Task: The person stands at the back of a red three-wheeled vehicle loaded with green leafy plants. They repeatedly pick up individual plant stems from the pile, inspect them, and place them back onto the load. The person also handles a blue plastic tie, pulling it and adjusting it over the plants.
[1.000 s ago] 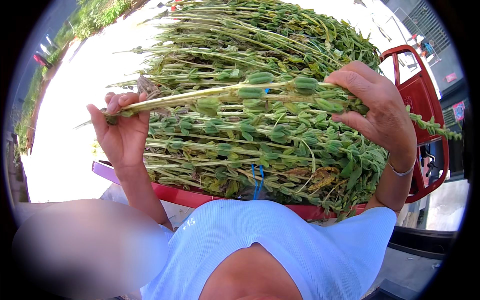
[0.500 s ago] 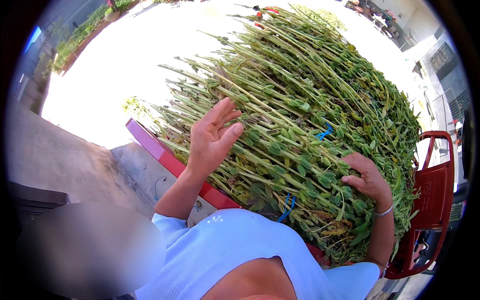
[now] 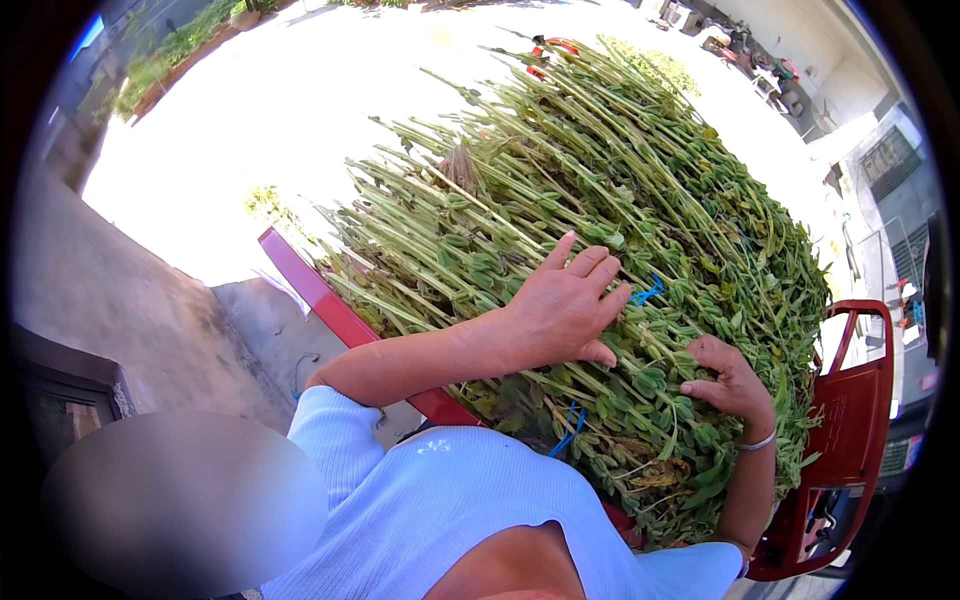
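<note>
Sunlit pavement is surrounding a red cart [image 3: 318, 292]; left hand [image 3: 565, 300], fingers spread flat, and right hand [image 3: 728, 385], curled around stems, are steadying the green stalk heap [image 3: 600, 190].

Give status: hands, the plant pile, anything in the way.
Left hand flat, fingers spread, on the green stalk pile. Right hand curled into stalks at the pile's near edge. Pile sits on red cart; blue ties among stalks. Nothing blocking.

the heap of stalks [image 3: 600, 230] lies on the cart [image 3: 330, 300] — both hands rest on its near side, the left hand [image 3: 565, 305] left of and above the right hand [image 3: 730, 385]; the cart's gate [image 3: 850, 400] stands right.
</note>
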Available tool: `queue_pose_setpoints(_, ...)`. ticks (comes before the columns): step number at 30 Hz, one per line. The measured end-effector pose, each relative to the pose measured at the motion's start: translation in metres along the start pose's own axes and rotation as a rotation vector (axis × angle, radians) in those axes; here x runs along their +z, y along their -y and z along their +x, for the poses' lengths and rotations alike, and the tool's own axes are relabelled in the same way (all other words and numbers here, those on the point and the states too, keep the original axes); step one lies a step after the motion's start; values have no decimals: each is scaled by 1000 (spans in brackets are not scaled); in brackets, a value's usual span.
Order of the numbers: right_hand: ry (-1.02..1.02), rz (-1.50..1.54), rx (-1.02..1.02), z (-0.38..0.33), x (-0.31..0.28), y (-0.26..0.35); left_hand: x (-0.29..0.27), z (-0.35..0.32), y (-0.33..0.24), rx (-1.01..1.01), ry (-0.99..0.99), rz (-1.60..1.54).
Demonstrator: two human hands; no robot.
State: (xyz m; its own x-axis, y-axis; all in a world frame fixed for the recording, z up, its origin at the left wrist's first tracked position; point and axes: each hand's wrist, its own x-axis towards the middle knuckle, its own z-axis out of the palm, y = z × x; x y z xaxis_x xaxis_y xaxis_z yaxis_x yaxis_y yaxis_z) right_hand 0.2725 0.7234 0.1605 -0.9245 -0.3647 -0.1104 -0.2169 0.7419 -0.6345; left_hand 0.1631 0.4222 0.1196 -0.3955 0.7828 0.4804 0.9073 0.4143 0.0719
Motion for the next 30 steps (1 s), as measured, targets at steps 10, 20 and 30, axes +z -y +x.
queue_pose_setpoints(10,84,-7,-46,10,-7,-17,17,-2,9,-87,171,-156)
queue_pose_setpoints(20,-480,-723,270,85,-76,-105,17,2,11,-34,99,-156)
queue_pose_setpoints(30,-480,-762,358,123,-63,-133,19,-3,12,-30,60,-181)
